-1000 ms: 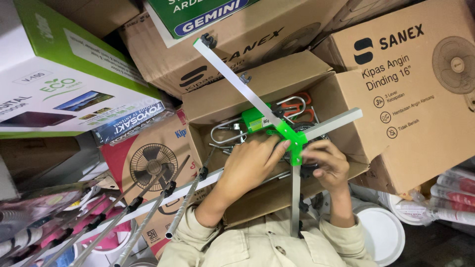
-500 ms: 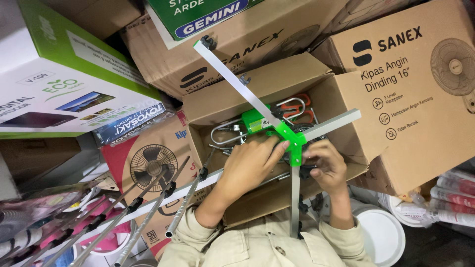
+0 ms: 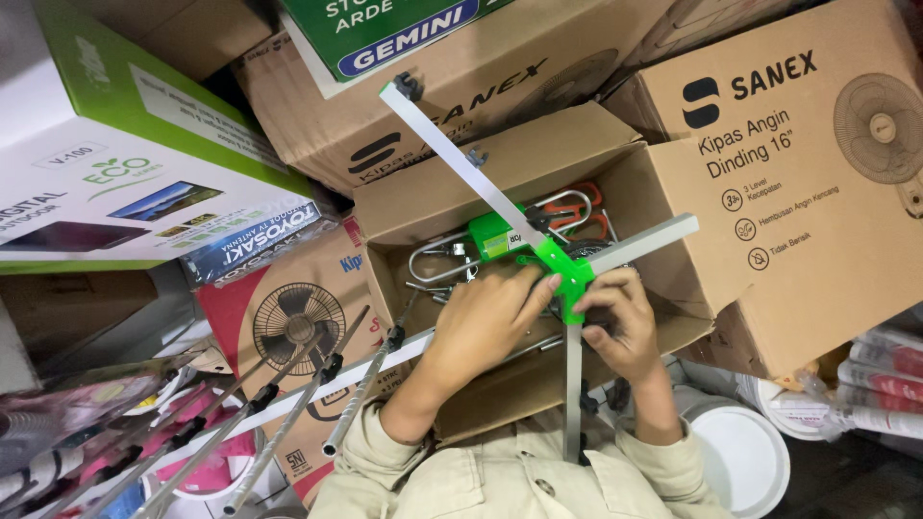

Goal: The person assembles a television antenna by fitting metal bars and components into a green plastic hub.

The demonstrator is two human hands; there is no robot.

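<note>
An aluminium antenna frame (image 3: 452,149) has flat grey bars that meet in a bright green plastic bracket (image 3: 562,264). My right hand (image 3: 623,325) grips the bracket's lower end, where a vertical bar (image 3: 573,394) and a slanted bar (image 3: 646,243) join. My left hand (image 3: 479,327) rests beside it with its fingertips on the green bracket. Both hands work over an open cardboard box (image 3: 538,159) that holds bent metal loops (image 3: 437,259) and orange-coated parts (image 3: 586,216).
Stacked cartons surround the open box: fan boxes (image 3: 798,183) at right and top, a green-and-white box (image 3: 106,163) at left, a red fan box (image 3: 288,317) below it. A long antenna boom with rods (image 3: 288,399) crosses the lower left. White lidded buckets (image 3: 740,457) stand at lower right.
Almost nothing differs. My hands stay on the green bracket, with only slight finger shifts, and the frame keeps its position.
</note>
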